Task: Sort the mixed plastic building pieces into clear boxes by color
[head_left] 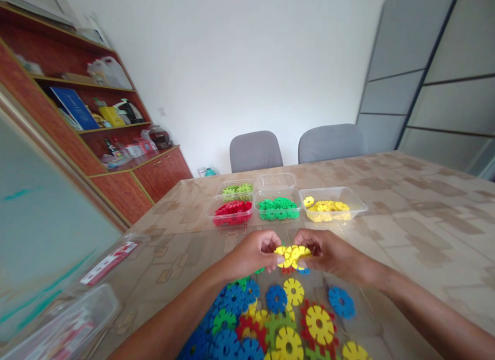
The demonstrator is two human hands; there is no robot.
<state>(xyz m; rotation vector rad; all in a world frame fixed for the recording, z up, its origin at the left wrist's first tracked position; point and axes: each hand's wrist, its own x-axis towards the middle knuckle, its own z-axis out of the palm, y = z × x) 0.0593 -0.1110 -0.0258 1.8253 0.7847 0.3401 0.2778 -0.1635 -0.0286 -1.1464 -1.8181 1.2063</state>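
Note:
Several yellow notched plastic discs (pixel 291 256) are held together between my two hands, just above the table. My left hand (pixel 256 252) pinches them from the left side, thumb in front. From the right, my right hand (pixel 322 252) grips the same cluster, with its fingers curled around the edge. Whether the discs are joined or only stacked I cannot tell. Below my hands spreads a loose pile of notched discs, with blue ones (pixel 276 298), yellow ones (pixel 319 325), red ones (pixel 247 330) and green ones (pixel 224 320) overlapping.
Beyond my hands stand clear tubs of sorted discs: red (pixel 233 213), green (pixel 279 208), light green (pixel 237 191) and yellow (pixel 328 210). A clear tub (pixel 106 303) and a clear lid (pixel 142 238) lie at the left. Two grey chairs (pixel 256 149) stand behind the patterned table (pixel 402 210).

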